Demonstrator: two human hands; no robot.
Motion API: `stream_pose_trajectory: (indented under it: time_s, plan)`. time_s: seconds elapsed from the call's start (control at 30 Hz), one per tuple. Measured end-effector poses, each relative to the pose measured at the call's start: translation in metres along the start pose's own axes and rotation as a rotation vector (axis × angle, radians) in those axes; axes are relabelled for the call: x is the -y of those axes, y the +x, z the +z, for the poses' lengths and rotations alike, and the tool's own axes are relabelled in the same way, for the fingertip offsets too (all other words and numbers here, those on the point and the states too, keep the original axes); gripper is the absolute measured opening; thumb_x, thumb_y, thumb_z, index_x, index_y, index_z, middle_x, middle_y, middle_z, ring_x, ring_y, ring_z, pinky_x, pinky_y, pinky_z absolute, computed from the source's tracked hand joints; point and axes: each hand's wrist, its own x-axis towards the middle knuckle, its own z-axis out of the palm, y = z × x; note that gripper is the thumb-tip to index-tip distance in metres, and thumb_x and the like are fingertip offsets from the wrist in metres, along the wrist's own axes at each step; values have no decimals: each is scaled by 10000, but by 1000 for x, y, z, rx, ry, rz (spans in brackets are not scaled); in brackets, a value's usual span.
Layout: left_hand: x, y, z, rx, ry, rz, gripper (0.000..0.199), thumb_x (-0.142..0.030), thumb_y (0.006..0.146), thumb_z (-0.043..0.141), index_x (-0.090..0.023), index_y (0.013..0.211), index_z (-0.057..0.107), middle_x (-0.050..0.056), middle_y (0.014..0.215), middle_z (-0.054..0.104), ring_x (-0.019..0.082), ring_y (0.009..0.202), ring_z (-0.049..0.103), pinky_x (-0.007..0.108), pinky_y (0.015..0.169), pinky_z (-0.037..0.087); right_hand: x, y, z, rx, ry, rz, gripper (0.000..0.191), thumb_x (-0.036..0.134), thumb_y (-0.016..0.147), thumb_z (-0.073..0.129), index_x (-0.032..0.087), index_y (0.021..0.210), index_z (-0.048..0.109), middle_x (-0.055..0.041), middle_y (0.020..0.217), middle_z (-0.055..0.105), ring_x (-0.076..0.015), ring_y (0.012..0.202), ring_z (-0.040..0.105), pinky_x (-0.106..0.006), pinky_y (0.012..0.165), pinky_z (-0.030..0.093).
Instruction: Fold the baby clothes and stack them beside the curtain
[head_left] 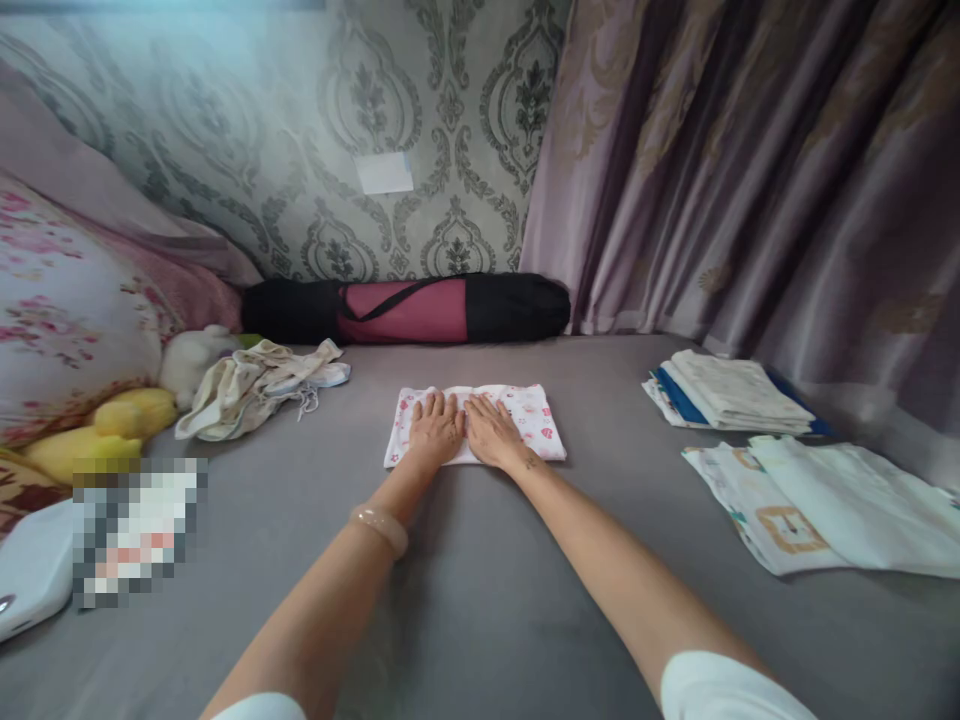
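Observation:
A folded white cloth with pink and red prints [532, 420] lies flat on the grey bed sheet [480, 570], straight ahead of me. My left hand [435, 428] rests palm down on its left half, with the fingers stretched out and pointing away from me. Beside it, my right hand [491, 428] presses flat on the middle of the cloth, its fingers also extended. The two hands are close together, and neither grips the fabric. A pale bangle [381, 530] circles my left wrist.
Folded cloths [739, 390] are stacked at the right, with more light cloths [840, 510] nearer me. On the left are a crumpled cream garment [247, 390], a yellow plush toy [112, 435], a floral pillow [67, 310] and a white device [34, 565]. A black-and-maroon bag [412, 310] lies against the wall.

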Motion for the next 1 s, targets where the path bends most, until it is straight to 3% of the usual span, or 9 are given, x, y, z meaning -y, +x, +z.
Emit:
stream_pose_trajectory:
  time_s: [0.23, 0.43, 0.53, 0.67, 0.83, 1.0]
  plan:
    - [31, -4, 3, -56, -19, 55, 570, -423, 987, 310, -71, 1413, 451, 210, 1496, 414, 305, 1431, 314, 453, 1162, 245, -10, -5, 3, -58, -47, 40, 551, 347, 998, 300, 75, 1468, 394, -138, 1552, 339, -252, 1456, 238, -451, 1195, 99]
    - [26, -10, -1, -40, -41, -132, 641, -539, 953, 350, -136, 1441, 446, 215, 1534, 345, 367, 1435, 283, 538, 1140, 246, -19, -10, -1, -63, -71, 142, 589, 390, 988, 327, 77, 1484, 368, -144, 1570, 296, -289, 1466, 201, -518, 1190, 44]
    - [28, -9, -5, -2, -61, -155, 641, -570, 945, 344, -177, 1439, 452, 190, 1541, 340, 382, 1430, 276, 551, 1121, 273, -38, -15, -11, -77, 42, 127, 588, 357, 984, 311, 73, 1498, 336, -144, 1594, 228, -266, 1479, 167, -480, 1198, 100]
    - [42, -7, -10, 60, -105, -61, 608, -554, 958, 320, -199, 1439, 432, 162, 1526, 369, 333, 1423, 297, 492, 1120, 309, -61, -17, -22, -162, 283, 252, 563, 260, 992, 165, 81, 1497, 337, -121, 1542, 365, -182, 1428, 318, -327, 1166, 263]
    - [53, -9, -10, 122, -133, -53, 584, -480, 989, 270, -169, 1479, 336, 156, 1583, 262, 313, 1471, 200, 462, 1154, 248, -63, -21, -13, -144, -26, 169, 534, 283, 980, 272, 89, 1456, 417, -118, 1556, 339, -239, 1462, 231, -422, 1203, 147]
    - [54, -10, -7, 134, -147, -86, 618, -554, 973, 270, -216, 1487, 333, 153, 1604, 208, 350, 1473, 188, 505, 1148, 233, -59, -21, -6, -65, -123, 281, 591, 361, 1002, 244, 52, 1497, 334, -143, 1577, 280, -263, 1465, 216, -432, 1195, 152]
